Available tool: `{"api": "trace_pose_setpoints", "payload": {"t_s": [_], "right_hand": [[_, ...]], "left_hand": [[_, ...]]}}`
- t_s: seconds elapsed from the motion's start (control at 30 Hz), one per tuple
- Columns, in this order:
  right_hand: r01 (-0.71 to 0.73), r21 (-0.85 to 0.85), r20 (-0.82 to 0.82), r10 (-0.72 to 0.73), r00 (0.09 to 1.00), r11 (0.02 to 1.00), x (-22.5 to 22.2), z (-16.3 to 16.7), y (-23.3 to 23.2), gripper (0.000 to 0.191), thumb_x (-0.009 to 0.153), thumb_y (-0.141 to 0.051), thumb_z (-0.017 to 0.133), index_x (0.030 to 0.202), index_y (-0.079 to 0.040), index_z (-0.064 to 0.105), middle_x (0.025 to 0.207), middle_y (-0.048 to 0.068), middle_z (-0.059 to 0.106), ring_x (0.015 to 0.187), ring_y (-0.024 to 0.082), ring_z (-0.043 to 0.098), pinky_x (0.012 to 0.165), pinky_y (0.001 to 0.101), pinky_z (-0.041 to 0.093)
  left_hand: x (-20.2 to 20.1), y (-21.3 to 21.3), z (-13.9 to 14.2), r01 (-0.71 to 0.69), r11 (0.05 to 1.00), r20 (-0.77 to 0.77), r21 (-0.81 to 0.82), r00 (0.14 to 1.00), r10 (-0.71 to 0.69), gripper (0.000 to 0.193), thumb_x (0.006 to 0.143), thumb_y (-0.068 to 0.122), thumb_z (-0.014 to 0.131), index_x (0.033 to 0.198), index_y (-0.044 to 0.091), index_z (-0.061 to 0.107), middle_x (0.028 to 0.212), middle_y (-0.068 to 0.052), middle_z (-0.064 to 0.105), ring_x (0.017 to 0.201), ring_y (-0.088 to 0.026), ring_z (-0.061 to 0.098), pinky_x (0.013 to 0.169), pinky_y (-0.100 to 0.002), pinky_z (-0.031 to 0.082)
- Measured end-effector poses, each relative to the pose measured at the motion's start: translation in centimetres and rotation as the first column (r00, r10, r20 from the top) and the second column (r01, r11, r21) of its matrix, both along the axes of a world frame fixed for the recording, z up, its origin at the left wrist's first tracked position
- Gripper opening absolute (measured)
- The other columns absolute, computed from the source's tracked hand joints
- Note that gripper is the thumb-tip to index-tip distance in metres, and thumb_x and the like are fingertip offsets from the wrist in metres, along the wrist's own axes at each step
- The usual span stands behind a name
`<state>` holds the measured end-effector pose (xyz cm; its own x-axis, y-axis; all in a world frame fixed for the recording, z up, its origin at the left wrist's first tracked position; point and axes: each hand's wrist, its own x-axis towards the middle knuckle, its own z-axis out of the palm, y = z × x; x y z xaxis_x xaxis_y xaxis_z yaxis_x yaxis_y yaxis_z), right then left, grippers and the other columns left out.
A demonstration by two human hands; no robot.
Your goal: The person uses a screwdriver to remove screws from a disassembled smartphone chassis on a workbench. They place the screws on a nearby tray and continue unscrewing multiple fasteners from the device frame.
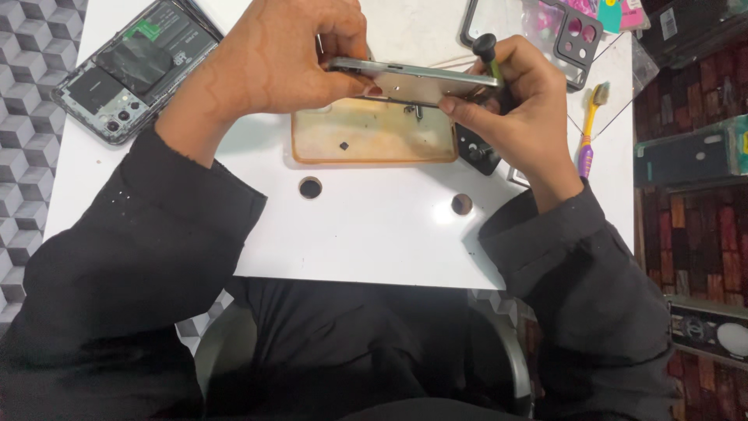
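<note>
Up near the top centre of the frame, both hands meet over a thin silver phone frame (409, 78) held edge-on above the white table (374, 234). Left hand (280, 58) comes in from the upper left, fingers curled and clamped on the frame's left end, thumb pressed underneath. Right hand (522, 101) pinches the right end between thumb and forefinger, and the same hand grips a small screwdriver (488, 54) with a black cap and green shaft, standing nearly upright against the frame's right tip. Just below the frame lies a yellowed clear phone case (374, 136), flat on the table. Far upper left, an opened phone (132, 70) lies with its insides showing. At the right edge, a yellow-and-purple toothbrush (590, 125) lies beside the right wrist.
</note>
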<state>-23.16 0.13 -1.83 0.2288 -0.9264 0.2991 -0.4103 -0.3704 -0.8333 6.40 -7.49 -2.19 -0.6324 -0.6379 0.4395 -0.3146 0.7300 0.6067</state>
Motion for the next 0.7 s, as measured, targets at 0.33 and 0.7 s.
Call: {"api": "trace_pose_setpoints", "payload": {"t_s": [0.33, 0.7], "right_hand": [[-0.093, -0.215, -0.319, 0.02, 0.947, 0.972, 0.2, -0.1, 0.3, 0.028, 0.08, 0.008, 0.076, 0.1, -0.003, 0.059, 0.089, -0.001, 0.068, 0.072, 0.006, 0.057, 0.063, 0.0221, 0.042], [-0.227, -0.374, -0.485, 0.019, 0.875, 0.899, 2.1, 2.2, 1.6, 0.048, 0.061, 0.01, 0.072, 0.107, -0.001, 0.062, 0.101, 0.013, 0.065, 0.087, 0.027, 0.068, 0.073, 0.0338, 0.055]], "left_hand": [[-0.4, 1.4, -0.6, 0.102, 0.901, 0.059, -0.422, 0.995, -0.085, 0.019, 0.074, 0.009, 0.086, 0.079, 0.006, 0.068, 0.082, -0.003, 0.063, 0.074, -0.022, 0.064, 0.063, -0.035, 0.049], [-0.6, 3.8, 0.9, 0.083, 0.754, 0.091, -0.652, 0.995, -0.03, 0.018, 0.059, 0.002, 0.079, 0.073, 0.005, 0.068, 0.095, -0.006, 0.075, 0.085, -0.022, 0.072, 0.061, -0.033, 0.056]]}}
